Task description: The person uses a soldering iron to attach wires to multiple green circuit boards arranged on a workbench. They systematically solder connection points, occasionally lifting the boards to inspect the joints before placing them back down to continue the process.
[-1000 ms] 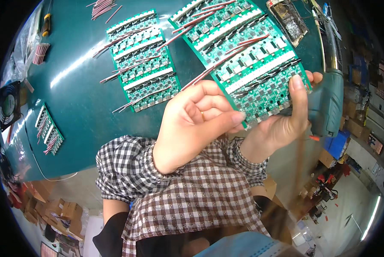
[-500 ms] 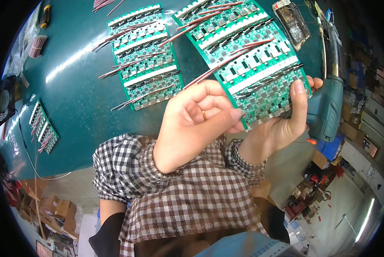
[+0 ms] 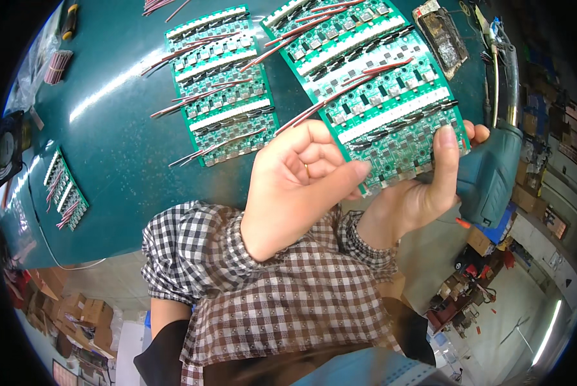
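The person holds a green circuit-board panel with both hands, above the near part of the desk, toward its right edge. The right hand is closed on the panel's near right corner, with the thumb on the upper face and the other fingers beneath. The left hand is closed at the near left corner; its thumb tip lies on the board and its fingers are curled. I cannot tell whether the far end of the panel touches the desk.

Thin red and dark wires lie across the panel and stick out past its left side. Just to the left, a second panel lies flat on the desk. A smaller board is near the desk's near left corner. Beside the right hand, at the right edge, is a teal-handled tool.
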`<state>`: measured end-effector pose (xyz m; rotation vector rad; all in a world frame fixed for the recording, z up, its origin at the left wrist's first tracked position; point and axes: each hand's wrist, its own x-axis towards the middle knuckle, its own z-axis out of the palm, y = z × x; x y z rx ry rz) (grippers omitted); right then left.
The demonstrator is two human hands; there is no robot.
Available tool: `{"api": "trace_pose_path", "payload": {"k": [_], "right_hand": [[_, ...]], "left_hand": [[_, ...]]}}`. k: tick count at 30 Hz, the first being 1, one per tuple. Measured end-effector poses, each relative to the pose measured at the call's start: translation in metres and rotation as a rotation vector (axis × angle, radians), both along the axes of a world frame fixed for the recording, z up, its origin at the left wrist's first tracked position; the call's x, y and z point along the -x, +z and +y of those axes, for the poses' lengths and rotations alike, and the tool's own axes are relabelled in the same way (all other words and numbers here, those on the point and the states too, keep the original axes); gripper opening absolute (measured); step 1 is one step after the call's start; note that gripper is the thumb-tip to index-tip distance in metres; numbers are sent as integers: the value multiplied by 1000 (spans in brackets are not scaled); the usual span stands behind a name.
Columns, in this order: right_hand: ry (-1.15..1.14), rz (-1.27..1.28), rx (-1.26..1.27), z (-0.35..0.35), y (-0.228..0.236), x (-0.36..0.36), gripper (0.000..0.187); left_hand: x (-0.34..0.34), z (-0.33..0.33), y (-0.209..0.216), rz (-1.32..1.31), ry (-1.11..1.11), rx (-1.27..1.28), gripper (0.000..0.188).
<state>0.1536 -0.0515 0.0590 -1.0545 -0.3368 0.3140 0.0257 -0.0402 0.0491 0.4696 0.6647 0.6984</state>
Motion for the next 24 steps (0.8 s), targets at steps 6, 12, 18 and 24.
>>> {"api": "trace_pose_path", "payload": {"k": [6,12,18,24], "right_hand": [[-6,18,7,1,-1,1,47],[-13,30,26,0,1,3,47],[-14,36,0,0,-3,3,48],[-31,14,-10,0,-5,3,48]], "left_hand": [[-1,-2,1,4,8,67,10],[4,-5,-2,-11,-4,-4,19],[6,-3,0,-22,3,-40,17],[6,-5,1,-8,21,-108,13]]}}
